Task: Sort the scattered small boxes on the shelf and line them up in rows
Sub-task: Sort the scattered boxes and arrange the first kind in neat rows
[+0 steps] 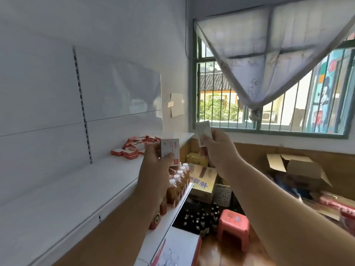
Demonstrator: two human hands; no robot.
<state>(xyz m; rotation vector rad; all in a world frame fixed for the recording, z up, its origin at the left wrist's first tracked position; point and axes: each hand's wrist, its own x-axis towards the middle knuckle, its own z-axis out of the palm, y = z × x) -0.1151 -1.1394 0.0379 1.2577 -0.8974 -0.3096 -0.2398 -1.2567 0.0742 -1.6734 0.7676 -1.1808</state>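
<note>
Head view: left hand [153, 166] grips one small box [170, 151], right hand [217, 150] pinches another [204, 132], both held off the shelf [76, 189]. Far pile of boxes [134, 147] lies jumbled; I'd say no rows yet.

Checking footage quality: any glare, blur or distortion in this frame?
Head view: the window is overexposed; wide-angle bending curves the shelf edge; the right hand and its box are slightly motion-blurred; the left hand is sharper.
</note>
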